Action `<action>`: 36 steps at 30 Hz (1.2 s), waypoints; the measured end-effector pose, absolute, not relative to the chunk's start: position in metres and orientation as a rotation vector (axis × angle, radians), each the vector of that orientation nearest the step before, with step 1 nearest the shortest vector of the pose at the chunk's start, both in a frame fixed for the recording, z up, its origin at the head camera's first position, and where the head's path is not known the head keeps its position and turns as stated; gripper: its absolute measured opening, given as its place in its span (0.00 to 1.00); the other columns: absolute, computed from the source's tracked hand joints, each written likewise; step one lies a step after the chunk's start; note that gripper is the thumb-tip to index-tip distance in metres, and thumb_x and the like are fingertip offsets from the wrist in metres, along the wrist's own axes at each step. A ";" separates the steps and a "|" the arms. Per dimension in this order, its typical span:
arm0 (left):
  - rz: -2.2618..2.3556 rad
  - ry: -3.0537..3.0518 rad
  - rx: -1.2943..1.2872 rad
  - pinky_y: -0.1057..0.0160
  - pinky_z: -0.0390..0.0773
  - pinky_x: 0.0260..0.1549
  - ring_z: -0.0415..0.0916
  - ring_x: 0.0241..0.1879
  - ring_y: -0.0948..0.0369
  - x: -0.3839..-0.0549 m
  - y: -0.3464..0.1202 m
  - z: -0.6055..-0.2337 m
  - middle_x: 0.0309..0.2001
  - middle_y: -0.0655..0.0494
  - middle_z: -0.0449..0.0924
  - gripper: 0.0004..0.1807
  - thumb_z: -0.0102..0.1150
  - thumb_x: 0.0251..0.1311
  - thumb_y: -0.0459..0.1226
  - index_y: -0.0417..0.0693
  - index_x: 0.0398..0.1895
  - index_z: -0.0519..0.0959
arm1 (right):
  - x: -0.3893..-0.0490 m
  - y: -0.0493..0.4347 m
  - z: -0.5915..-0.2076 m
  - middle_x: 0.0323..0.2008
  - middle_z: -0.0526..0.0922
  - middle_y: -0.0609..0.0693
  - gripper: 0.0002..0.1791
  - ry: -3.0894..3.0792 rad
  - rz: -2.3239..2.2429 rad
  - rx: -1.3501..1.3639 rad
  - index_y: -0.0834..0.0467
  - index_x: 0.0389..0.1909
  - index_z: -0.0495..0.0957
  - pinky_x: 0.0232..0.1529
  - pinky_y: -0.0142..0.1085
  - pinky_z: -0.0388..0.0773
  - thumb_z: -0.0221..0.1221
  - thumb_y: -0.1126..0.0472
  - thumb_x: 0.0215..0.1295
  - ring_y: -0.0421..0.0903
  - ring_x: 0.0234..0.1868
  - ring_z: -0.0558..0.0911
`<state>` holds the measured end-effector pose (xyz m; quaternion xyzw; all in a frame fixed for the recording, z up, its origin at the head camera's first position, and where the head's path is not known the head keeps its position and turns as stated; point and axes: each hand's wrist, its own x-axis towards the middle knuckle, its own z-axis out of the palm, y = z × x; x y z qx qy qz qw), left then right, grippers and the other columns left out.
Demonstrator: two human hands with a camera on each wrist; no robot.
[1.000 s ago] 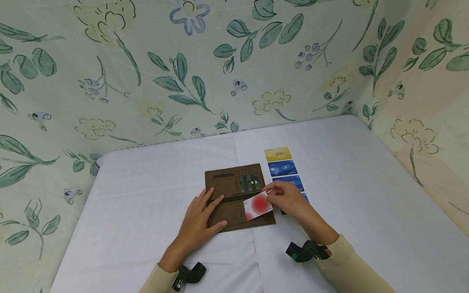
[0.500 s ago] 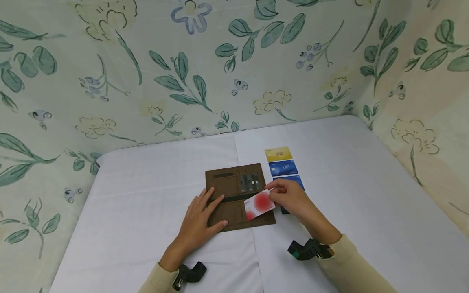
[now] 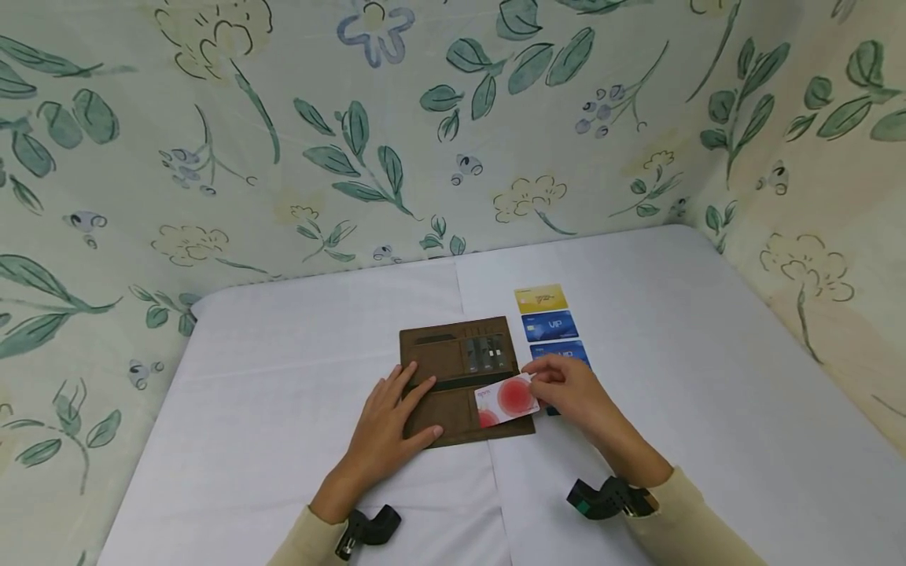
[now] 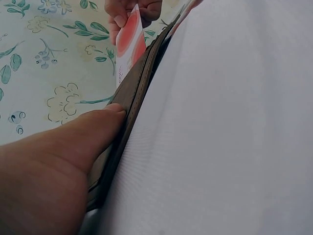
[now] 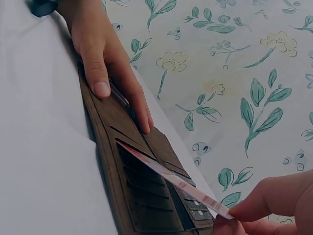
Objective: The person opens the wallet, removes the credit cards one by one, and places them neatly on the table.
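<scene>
A brown wallet (image 3: 439,409) lies spread flat on the white-covered table. My left hand (image 3: 389,413) rests on its left side with the fingers apart; the thumb (image 4: 98,129) presses near the wallet's edge in the left wrist view. Between thumb and fingers, my right hand (image 3: 569,393) pinches a white card with red circles (image 3: 507,399) by its right end. The card slants over the wallet's lower right part. In the right wrist view the card (image 5: 181,183) is tilted, its far corner at the card slots (image 5: 146,181); I cannot tell whether it is inside one.
Right of the wallet, a yellow card (image 3: 541,299) and blue VIP cards (image 3: 550,325) lie in a column, the nearest partly hidden by my right hand. Several dark cards (image 3: 484,354) show in the wallet's upper right. Floral cloth (image 3: 396,118) hangs behind the table (image 3: 297,338).
My right hand has moved slightly to the right with the card, which has shifted right and turned a little. The left hand keeps its place on the wallet.
</scene>
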<state>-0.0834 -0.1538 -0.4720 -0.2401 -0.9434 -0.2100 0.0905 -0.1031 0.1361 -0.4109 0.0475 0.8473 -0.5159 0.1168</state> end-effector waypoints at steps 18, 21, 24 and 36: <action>-0.605 -2.827 -0.721 0.44 0.46 0.61 0.43 0.68 0.48 -0.085 -0.154 -0.468 0.69 0.50 0.49 0.37 0.49 0.53 0.63 0.62 0.66 0.59 | -0.079 0.175 -0.417 0.32 0.80 0.53 0.14 2.531 -1.530 0.221 0.57 0.45 0.76 0.32 0.30 0.78 0.58 0.58 0.57 0.47 0.33 0.77; -0.607 -2.824 -0.721 0.44 0.46 0.61 0.43 0.68 0.48 -0.085 -0.154 -0.468 0.69 0.50 0.49 0.37 0.49 0.53 0.63 0.62 0.66 0.59 | -0.076 0.179 -0.418 0.31 0.80 0.53 0.15 2.555 -1.522 0.223 0.58 0.45 0.76 0.32 0.30 0.78 0.59 0.58 0.57 0.46 0.32 0.77; -0.604 -2.828 -0.719 0.44 0.46 0.61 0.43 0.68 0.48 -0.085 -0.154 -0.468 0.69 0.50 0.48 0.37 0.49 0.53 0.62 0.62 0.66 0.59 | -0.073 0.181 -0.418 0.30 0.80 0.53 0.16 2.566 -1.513 0.260 0.59 0.45 0.76 0.30 0.30 0.78 0.60 0.58 0.56 0.46 0.31 0.76; -0.608 -2.826 -0.716 0.44 0.46 0.61 0.43 0.68 0.47 -0.083 -0.154 -0.468 0.69 0.50 0.49 0.37 0.51 0.53 0.62 0.62 0.66 0.59 | -0.063 0.197 -0.420 0.31 0.80 0.53 0.16 2.582 -1.474 0.327 0.58 0.46 0.75 0.30 0.29 0.77 0.59 0.57 0.57 0.45 0.31 0.77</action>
